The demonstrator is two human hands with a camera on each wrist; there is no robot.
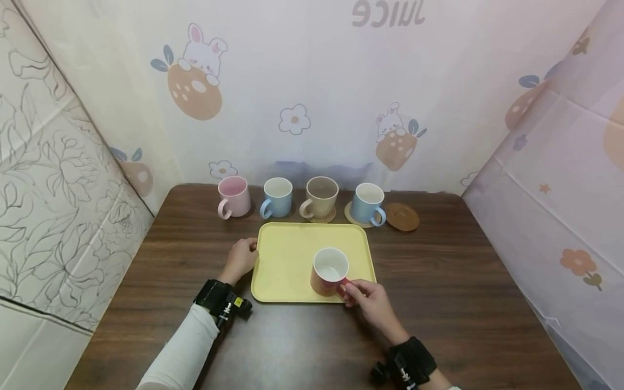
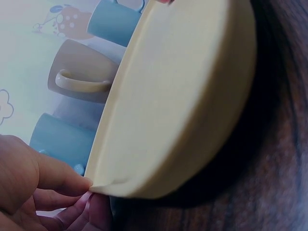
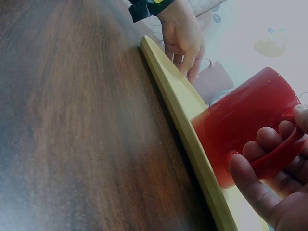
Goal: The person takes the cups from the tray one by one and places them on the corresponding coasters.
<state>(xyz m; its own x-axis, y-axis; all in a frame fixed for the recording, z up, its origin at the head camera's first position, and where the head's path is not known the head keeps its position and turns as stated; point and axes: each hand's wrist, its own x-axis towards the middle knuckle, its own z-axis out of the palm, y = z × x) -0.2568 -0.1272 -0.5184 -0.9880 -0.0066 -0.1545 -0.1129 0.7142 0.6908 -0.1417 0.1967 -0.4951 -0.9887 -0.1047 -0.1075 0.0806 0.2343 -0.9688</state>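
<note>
A red mug [image 3: 250, 122] with a white inside stands upright over the front right part of a yellow tray [image 1: 283, 265]. My right hand [image 1: 372, 306] holds it by the handle, fingers curled through the loop in the right wrist view. Whether the mug's base rests fully on the tray is hard to tell. My left hand [image 1: 242, 257] pinches the tray's left rim between thumb and fingers, as the left wrist view shows.
Behind the tray stand a pink mug [image 1: 236, 197], a blue mug [image 1: 279, 198], a beige mug [image 1: 322, 197] and another blue mug [image 1: 365, 203], at least two on coasters. A bare brown coaster [image 1: 402, 216] lies at right on the wooden table [image 1: 439, 303].
</note>
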